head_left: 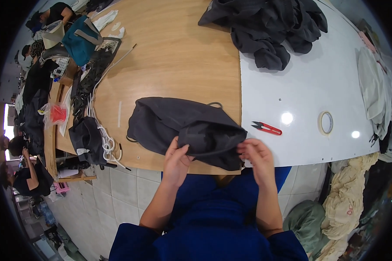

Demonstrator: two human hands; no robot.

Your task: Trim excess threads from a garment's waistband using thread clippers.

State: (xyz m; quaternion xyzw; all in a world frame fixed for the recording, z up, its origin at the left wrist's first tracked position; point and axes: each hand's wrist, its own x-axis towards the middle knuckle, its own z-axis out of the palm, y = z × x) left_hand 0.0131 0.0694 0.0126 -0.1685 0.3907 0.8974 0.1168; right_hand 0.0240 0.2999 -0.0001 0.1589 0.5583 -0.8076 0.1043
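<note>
Black fabric bag (185, 130) lies at the centre of the frame on the wooden table (174, 56), its near end hanging just over the table edge toward the person. A metal ring shows at its far edge and another at its left edge.

Left hand (176, 161) grips the near folded edge of the bag, thumb on top, fingers under. Right hand (258, 157) pinches the bag's right corner between thumb and fingertips. Whether a cord or loose thread sits in that pinch cannot be told; the black cloth hides it.

Judgement: the hands seem to be working the bag's mouth or hem. To do it well, keep the left grip firm as the anchor, let the right hand work in short pinches along the edge, and keep the cloth flat on the table so that the layers do not twist.

Red thread snips (266, 127) lie just right of the bag on the white table surface (309, 87), near the right hand. Tape roll (326, 122) farther right. Heap of dark garments (265, 26) at upper centre, well apart. White cords (106, 143) lie left of the bag.
</note>
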